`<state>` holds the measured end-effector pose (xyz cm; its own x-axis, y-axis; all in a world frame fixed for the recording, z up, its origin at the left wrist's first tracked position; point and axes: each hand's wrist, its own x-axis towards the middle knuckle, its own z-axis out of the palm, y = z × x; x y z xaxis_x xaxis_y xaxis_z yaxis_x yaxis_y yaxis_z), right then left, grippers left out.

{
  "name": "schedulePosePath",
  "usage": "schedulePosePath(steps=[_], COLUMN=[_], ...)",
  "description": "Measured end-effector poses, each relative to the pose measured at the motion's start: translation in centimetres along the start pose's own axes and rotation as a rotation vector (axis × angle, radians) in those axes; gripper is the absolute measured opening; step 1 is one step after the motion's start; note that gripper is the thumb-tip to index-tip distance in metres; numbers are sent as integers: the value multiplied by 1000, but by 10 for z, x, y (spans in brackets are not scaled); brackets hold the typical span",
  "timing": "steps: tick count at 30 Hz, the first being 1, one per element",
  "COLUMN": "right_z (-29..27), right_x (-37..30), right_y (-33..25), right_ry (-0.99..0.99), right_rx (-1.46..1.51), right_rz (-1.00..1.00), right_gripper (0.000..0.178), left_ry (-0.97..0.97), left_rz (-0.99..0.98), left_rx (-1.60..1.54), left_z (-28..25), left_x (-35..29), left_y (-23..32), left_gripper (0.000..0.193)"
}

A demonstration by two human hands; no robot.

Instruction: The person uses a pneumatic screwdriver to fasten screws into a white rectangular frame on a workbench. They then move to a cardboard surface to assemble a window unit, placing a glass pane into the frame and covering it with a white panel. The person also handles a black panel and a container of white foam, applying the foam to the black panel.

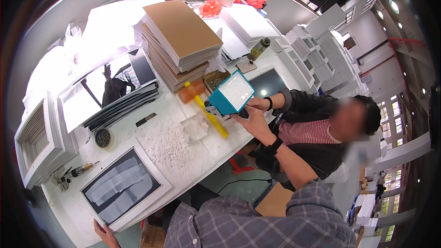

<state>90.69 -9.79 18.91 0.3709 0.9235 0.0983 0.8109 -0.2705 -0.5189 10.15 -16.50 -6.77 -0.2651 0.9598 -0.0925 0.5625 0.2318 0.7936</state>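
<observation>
My right hand (255, 123) is closed on the near end of a teal box-shaped tool (220, 99), which has a white, speckled face and a metal part at its lower left. Its exact kind is unclear. A co-worker's hand (260, 103) is right beside the same end. At the table's near left edge, my left hand (106, 235) has its visible fingers stretched out by the corner of a white frame (154, 180). The frame's dark panel (120, 186) carries broad whitish smears.
A yellow-handled mallet (212, 118) with an orange head lies behind the tool. Stacked brown-topped boards (181, 30) stand beyond. White frames (43, 142), a tin of small parts (103, 138), a screwdriver-like tool (79, 170) and a dark-bladed scraper (146, 119) occupy the left.
</observation>
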Motion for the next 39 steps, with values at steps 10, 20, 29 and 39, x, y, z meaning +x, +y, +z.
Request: schedulePosePath(steps=[10, 20, 29, 39], right_z=[-26, -38, -50, -55], right_x=[22, 38, 62, 55], right_y=[-6, 35, 73, 72], right_ry=[-76, 49, -53, -23], right_rx=[-92, -82, -108, -104], right_rz=[196, 12, -73, 64], right_gripper=[57, 65, 69, 64], left_ry=[-52, -109, 255, 22], left_rz=[-74, -240, 133, 444], left_rx=[-32, 64, 332, 185], left_z=[-9, -18, -20, 28], left_x=[-1, -14, -16, 18], left_y=[7, 141, 227, 323], left_gripper=[57, 56, 41, 43])
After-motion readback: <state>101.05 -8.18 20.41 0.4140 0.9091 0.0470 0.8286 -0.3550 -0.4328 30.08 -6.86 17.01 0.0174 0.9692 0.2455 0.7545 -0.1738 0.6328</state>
